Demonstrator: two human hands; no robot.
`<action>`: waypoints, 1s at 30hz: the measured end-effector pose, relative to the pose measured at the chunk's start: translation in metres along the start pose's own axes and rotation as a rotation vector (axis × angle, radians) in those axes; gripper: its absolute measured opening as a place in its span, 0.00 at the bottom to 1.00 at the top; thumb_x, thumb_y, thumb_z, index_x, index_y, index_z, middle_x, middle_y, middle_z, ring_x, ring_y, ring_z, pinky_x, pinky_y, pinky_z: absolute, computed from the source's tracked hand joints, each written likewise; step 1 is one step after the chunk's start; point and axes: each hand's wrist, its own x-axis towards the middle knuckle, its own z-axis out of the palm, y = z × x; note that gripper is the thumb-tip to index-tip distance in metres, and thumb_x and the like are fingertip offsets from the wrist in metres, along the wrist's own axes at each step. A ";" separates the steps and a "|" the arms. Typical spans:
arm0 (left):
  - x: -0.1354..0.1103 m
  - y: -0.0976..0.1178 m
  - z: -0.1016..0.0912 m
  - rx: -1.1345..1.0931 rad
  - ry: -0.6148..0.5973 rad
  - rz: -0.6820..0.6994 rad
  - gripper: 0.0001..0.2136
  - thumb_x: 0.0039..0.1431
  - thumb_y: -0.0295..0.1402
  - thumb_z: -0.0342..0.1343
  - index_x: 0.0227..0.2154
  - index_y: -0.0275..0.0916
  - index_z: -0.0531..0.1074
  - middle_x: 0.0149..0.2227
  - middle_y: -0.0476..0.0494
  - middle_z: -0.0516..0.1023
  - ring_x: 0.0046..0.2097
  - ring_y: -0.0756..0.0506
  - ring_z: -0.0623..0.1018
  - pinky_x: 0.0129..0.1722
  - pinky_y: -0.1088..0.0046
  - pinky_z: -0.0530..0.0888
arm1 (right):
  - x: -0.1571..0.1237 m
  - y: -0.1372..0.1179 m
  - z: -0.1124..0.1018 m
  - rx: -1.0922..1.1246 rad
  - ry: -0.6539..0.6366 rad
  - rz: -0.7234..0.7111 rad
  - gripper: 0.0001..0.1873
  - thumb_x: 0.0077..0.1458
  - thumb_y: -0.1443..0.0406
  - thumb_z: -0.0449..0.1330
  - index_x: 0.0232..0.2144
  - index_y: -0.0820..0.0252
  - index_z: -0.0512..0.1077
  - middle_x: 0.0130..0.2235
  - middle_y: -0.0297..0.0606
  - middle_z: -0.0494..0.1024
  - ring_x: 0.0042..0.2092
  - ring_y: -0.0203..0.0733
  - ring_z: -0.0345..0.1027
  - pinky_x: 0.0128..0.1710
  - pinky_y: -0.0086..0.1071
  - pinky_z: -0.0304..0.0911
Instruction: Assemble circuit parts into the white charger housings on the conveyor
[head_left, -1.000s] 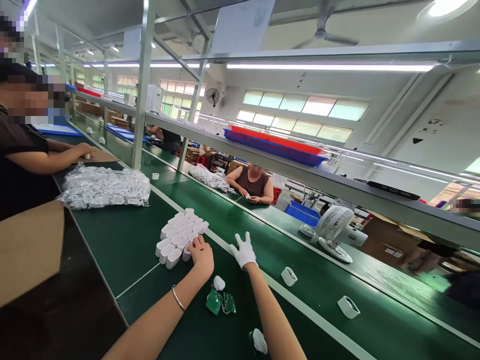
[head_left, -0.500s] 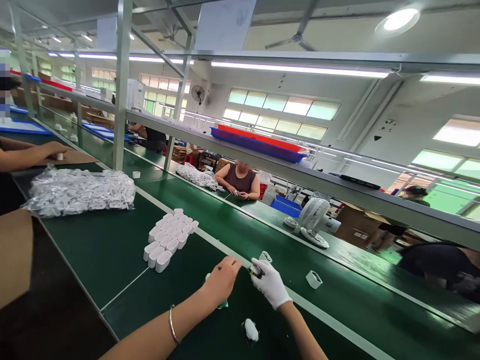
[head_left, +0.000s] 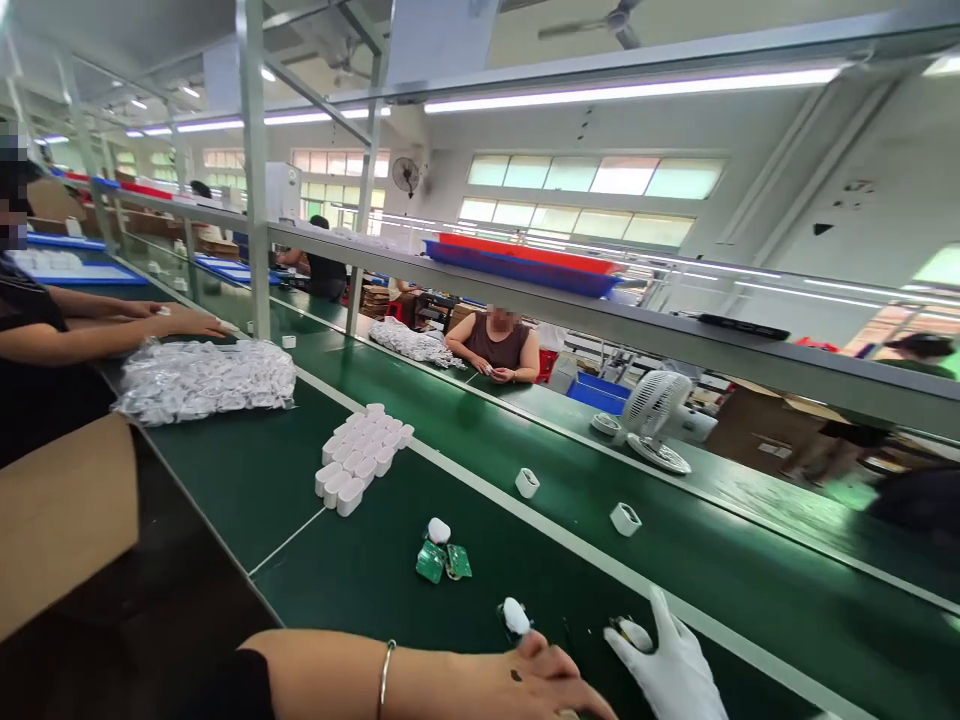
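My left hand, bare and wearing a silver bangle, is low over the green bench with its fingers loosely bent and apart. Its fingertips are partly cut off by the bottom edge, and I see nothing held. Just above it lies a white oval part with dark edges. My right hand, in a white glove, has thumb and forefinger spread wide around a similar white oval part; whether they touch it is unclear. Farther left, green circuit boards lie beside another white oval piece.
White oval housings stand grouped at left, before a clear bag of white parts. Two more housings sit on the green belt. A cardboard box is at near left. Co-workers sit left and across; a white fan stands opposite.
Both hands have moved right and down in the view. The circuit boards formerly behind my left hand now show. My right hand's fingers have opened from around a small dark-and-yellow item.
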 end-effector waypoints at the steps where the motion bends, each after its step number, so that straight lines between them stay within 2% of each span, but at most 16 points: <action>1: 0.002 -0.001 0.001 -0.012 0.014 -0.048 0.33 0.57 0.33 0.50 0.63 0.37 0.44 0.63 0.35 0.52 0.62 0.32 0.56 0.59 0.53 0.54 | -0.001 -0.003 -0.001 -0.055 0.015 0.055 0.36 0.41 0.51 0.55 0.52 0.63 0.65 0.49 0.55 0.71 0.48 0.60 0.69 0.42 0.47 0.65; 3: 0.004 -0.007 0.008 -0.085 0.003 -0.120 0.42 0.52 0.34 0.55 0.64 0.34 0.36 0.64 0.31 0.47 0.62 0.31 0.54 0.58 0.53 0.55 | -0.004 -0.007 -0.001 -0.094 -0.019 0.147 0.36 0.41 0.52 0.56 0.53 0.63 0.64 0.47 0.56 0.72 0.49 0.63 0.67 0.43 0.50 0.63; 5: 0.006 -0.015 0.017 -0.176 -0.027 -0.169 0.45 0.51 0.32 0.57 0.64 0.33 0.32 0.63 0.30 0.51 0.61 0.35 0.59 0.57 0.58 0.60 | -0.006 -0.005 -0.001 0.005 -0.044 0.212 0.32 0.40 0.55 0.58 0.49 0.60 0.67 0.44 0.51 0.75 0.48 0.63 0.67 0.44 0.51 0.62; 7: 0.007 -0.022 0.026 -0.235 -0.047 -0.200 0.42 0.52 0.31 0.57 0.64 0.37 0.37 0.59 0.35 0.61 0.56 0.39 0.64 0.55 0.62 0.63 | -0.008 -0.001 0.000 0.156 -0.004 0.259 0.26 0.37 0.58 0.61 0.42 0.57 0.71 0.40 0.47 0.77 0.48 0.62 0.68 0.46 0.50 0.60; 9: 0.009 -0.026 0.033 -0.263 -0.033 -0.227 0.40 0.51 0.34 0.60 0.63 0.40 0.44 0.53 0.39 0.69 0.51 0.40 0.68 0.52 0.63 0.66 | -0.010 0.003 0.001 0.265 0.056 0.291 0.21 0.34 0.60 0.63 0.36 0.55 0.72 0.37 0.44 0.78 0.47 0.60 0.69 0.46 0.49 0.60; 12: 0.012 -0.027 0.039 -0.292 0.085 -0.291 0.44 0.36 0.40 0.69 0.59 0.38 0.58 0.44 0.41 0.74 0.44 0.41 0.71 0.48 0.64 0.68 | -0.014 0.002 0.002 0.383 0.099 0.290 0.16 0.34 0.61 0.63 0.30 0.56 0.70 0.35 0.43 0.78 0.44 0.56 0.71 0.45 0.46 0.63; 14: 0.014 -0.028 0.036 -0.305 0.234 -0.368 0.42 0.28 0.41 0.72 0.52 0.37 0.68 0.40 0.42 0.74 0.41 0.41 0.72 0.45 0.65 0.69 | -0.018 -0.005 0.001 0.507 0.099 0.242 0.16 0.36 0.59 0.63 0.31 0.57 0.68 0.35 0.43 0.79 0.41 0.51 0.73 0.44 0.43 0.66; 16: 0.013 -0.030 0.028 -0.290 0.414 -0.466 0.38 0.25 0.40 0.73 0.47 0.37 0.73 0.38 0.43 0.73 0.40 0.42 0.71 0.43 0.65 0.70 | -0.025 -0.017 -0.001 0.625 0.083 0.176 0.18 0.39 0.58 0.62 0.34 0.58 0.68 0.37 0.43 0.79 0.41 0.48 0.74 0.43 0.40 0.68; 18: 0.011 -0.034 0.017 -0.225 0.577 -0.548 0.34 0.28 0.39 0.72 0.45 0.39 0.74 0.36 0.45 0.70 0.39 0.42 0.70 0.42 0.65 0.70 | -0.035 -0.032 -0.002 0.753 0.057 0.089 0.21 0.40 0.57 0.62 0.37 0.59 0.68 0.40 0.44 0.79 0.42 0.47 0.74 0.44 0.39 0.68; 20: 0.008 -0.038 0.008 -0.120 0.684 -0.589 0.31 0.33 0.35 0.70 0.47 0.42 0.73 0.34 0.48 0.67 0.39 0.43 0.68 0.43 0.63 0.69 | -0.048 -0.046 -0.002 0.915 0.017 -0.047 0.22 0.41 0.58 0.63 0.41 0.58 0.69 0.41 0.44 0.78 0.42 0.47 0.74 0.44 0.41 0.69; 23: 0.006 -0.043 0.002 -0.020 0.764 -0.592 0.37 0.37 0.27 0.67 0.55 0.45 0.65 0.33 0.49 0.67 0.40 0.44 0.67 0.47 0.61 0.67 | -0.066 -0.062 0.004 1.067 0.011 -0.307 0.20 0.43 0.63 0.64 0.41 0.56 0.71 0.42 0.43 0.77 0.41 0.46 0.73 0.44 0.42 0.70; 25: 0.006 -0.045 0.003 -0.056 0.777 -0.569 0.43 0.37 0.23 0.64 0.60 0.45 0.56 0.35 0.50 0.68 0.40 0.44 0.68 0.48 0.62 0.68 | -0.074 -0.067 0.010 1.023 0.056 -0.432 0.19 0.43 0.67 0.63 0.41 0.55 0.73 0.43 0.43 0.76 0.43 0.46 0.72 0.43 0.40 0.70; 28: 0.006 -0.047 0.007 -0.192 0.764 -0.521 0.47 0.36 0.21 0.62 0.62 0.43 0.48 0.36 0.49 0.71 0.39 0.46 0.70 0.46 0.65 0.70 | -0.079 -0.068 0.017 0.938 0.089 -0.507 0.20 0.44 0.69 0.63 0.43 0.55 0.74 0.44 0.44 0.75 0.44 0.46 0.72 0.43 0.39 0.71; 30: 0.006 -0.046 0.007 -0.292 0.752 -0.494 0.45 0.37 0.21 0.62 0.61 0.41 0.51 0.37 0.49 0.72 0.40 0.46 0.72 0.46 0.66 0.69 | -0.078 -0.068 0.018 0.956 0.082 -0.497 0.20 0.45 0.68 0.63 0.44 0.55 0.74 0.44 0.45 0.75 0.44 0.46 0.72 0.43 0.39 0.71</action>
